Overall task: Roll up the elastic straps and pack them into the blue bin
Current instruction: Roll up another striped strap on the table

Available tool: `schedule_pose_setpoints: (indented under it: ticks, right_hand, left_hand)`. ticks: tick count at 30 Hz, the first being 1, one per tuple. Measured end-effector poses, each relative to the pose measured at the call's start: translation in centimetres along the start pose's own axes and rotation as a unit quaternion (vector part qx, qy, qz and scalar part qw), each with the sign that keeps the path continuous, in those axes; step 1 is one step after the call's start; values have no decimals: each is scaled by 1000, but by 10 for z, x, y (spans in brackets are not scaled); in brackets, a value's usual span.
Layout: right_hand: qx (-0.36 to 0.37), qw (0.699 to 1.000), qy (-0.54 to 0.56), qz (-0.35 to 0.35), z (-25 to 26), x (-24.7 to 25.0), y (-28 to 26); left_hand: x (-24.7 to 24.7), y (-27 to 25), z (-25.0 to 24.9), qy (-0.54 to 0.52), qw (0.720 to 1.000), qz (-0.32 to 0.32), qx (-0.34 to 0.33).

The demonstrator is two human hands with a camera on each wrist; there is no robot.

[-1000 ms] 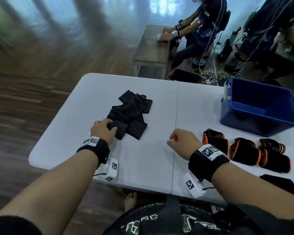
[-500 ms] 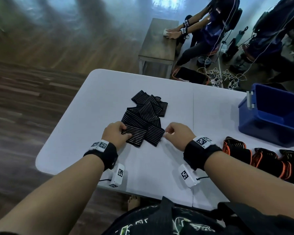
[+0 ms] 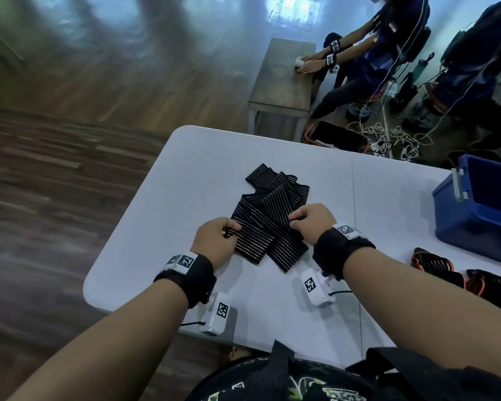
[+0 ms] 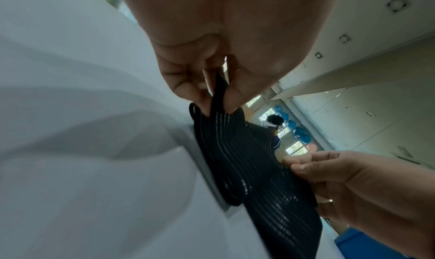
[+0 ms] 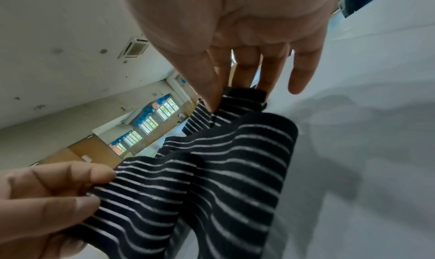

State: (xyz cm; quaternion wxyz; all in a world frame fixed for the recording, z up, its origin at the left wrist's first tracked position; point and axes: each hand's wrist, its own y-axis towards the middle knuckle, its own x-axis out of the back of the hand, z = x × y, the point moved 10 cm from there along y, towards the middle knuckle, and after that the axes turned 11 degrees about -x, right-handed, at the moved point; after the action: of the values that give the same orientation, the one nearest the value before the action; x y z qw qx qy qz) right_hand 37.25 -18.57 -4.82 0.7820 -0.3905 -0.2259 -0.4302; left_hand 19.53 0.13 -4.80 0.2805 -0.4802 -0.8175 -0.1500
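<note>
Striped strap [image 3: 268, 227], atop the pile [image 3: 275, 195] on the table [image 3: 162, 215], pinched at opposite edges by left hand [image 3: 214, 241] and right hand [image 3: 313, 224]; risk: tangled neighbours are dragged along when lifted.

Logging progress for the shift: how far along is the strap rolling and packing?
Done: rolled orange-edged straps lie beside the blue bin, not in it. In hand: left hand and right hand pinch one striped strap. Left: rolling the pile, packing everything.
</note>
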Motion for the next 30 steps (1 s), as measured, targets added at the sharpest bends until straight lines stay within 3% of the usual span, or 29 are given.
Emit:
schedule_pose_setpoints:
  ticks: [4, 9, 15, 22, 26, 30]
  right_hand:
    - [30, 997, 65, -41, 18, 34, -10]
    - [116, 980, 135, -91, 67, 107, -36]
    - [170, 963, 206, -26, 112, 171, -68]
    - [211, 947, 230, -79, 128, 232, -104]
    - [176, 930, 321, -7, 128, 241, -119]
    - [175, 923, 340, 50, 128, 249, -131]
  left_hand:
    - [31, 15, -39, -24, 997, -37, -60]
    - [75, 41, -125, -38, 984, -79, -153]
    - [113, 61, -228, -32, 962, -111, -248]
    - [129, 72, -292, -54, 952, -118, -278]
    - [127, 68, -325, -59, 940, -117, -314]
    - [121, 67, -346, -65, 934, -111, -333]
